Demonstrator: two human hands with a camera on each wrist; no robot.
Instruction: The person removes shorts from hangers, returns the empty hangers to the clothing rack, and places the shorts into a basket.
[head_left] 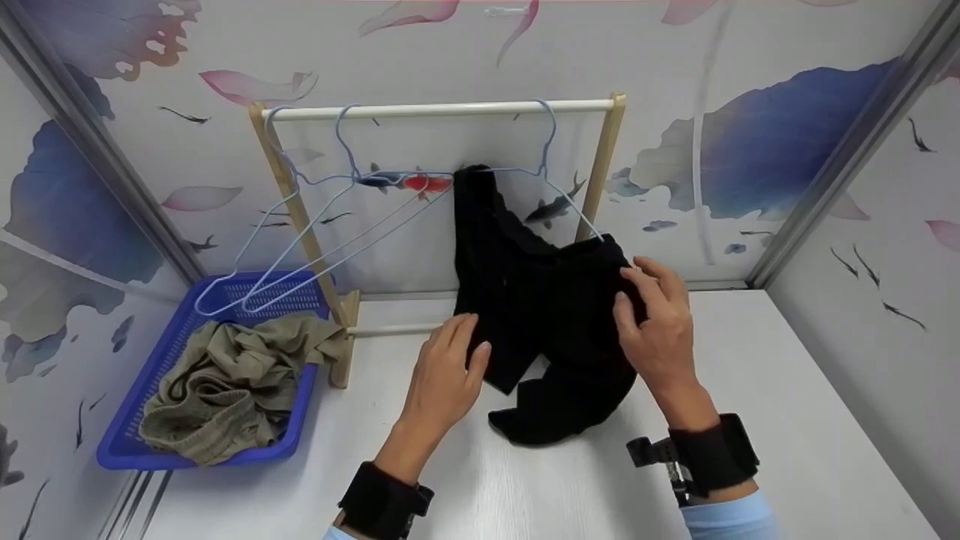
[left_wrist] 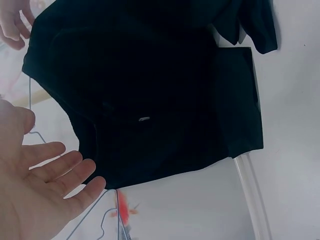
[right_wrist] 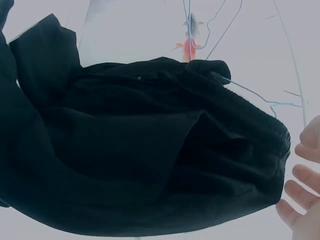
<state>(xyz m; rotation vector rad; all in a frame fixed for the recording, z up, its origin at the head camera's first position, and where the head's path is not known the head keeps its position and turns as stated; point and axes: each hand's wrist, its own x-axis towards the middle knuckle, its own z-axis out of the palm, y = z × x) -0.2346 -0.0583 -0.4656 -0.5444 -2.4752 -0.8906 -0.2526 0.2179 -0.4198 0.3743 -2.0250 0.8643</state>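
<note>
Head view shows black shorts [head_left: 544, 300] draped over a blue hanger [head_left: 551, 161] on the rack [head_left: 442, 110] at the tabletop's back edge, their lower end trailing onto the tabletop [head_left: 787, 420]. The right hand [head_left: 656, 319] pinches the waistband at the hanger's right shoulder, thumb and fingers curled on the cloth. The left hand [head_left: 442, 375] is flat and relaxed, fingertips just touching the left leg of the shorts; the left wrist view shows its palm spread with nothing in it.

By the look of it, the step in hand is settling the shorts on the hanger. A next move would call for evening the cloth across the wire so that it does not slide off, with the trailing end lifted clear.

Two bare hangers [head_left: 300, 225] hang at the rack's left end. A blue basket [head_left: 127, 435] holding an olive garment [head_left: 225, 390] sits at the left edge. The white tabletop stands in a booth papered with fish and petals.
</note>
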